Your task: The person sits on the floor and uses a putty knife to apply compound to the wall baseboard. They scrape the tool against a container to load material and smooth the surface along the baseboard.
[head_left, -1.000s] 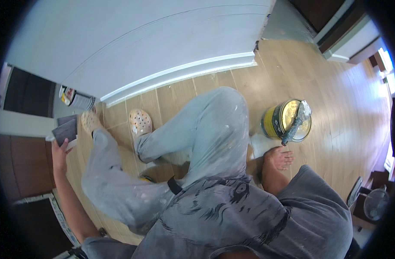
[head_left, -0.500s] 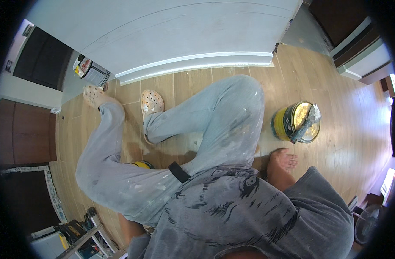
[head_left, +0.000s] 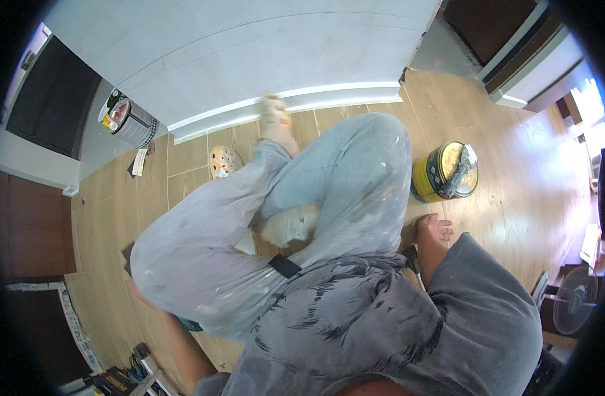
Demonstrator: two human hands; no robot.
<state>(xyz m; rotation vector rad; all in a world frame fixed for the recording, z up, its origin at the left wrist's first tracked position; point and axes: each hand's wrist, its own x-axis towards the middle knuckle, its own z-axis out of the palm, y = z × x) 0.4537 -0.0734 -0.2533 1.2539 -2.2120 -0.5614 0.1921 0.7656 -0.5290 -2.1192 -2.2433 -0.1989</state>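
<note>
Wood-plank floor under everything, seated w/ legs crossed in paint-spattered grey trousers.

Right hand planted flat on floor by right hip, palm down, fingers spread & pointing roughly toward top of frame; forearm runs back into grey sleeve. Open, holding nothing. Dark tool handle lies just beside wrist, touching or nearly – can't tell which.

Left hand mostly hidden behind left knee, lower left; only bare forearm visible, angled from bottom edge up toward floor near knee. Grip can't be told – hand out of sight.

Yellow paint can stands upright on floor, near right hand, just above it in frame & apart from it, not touched. Lid off, pale contents showing. Putty knife rests across open top, long axis diagonal, lower left to upper right; pale-smeared end points upper right, dark end lower left.

Left foot in pale shoe, blurred, toe toward white baseboard. Perforated pale clog on floor just left of that leg. Second can, grey w/ coloured lid, lies tilted by wall at upper left, well apart from both hands.
</note>
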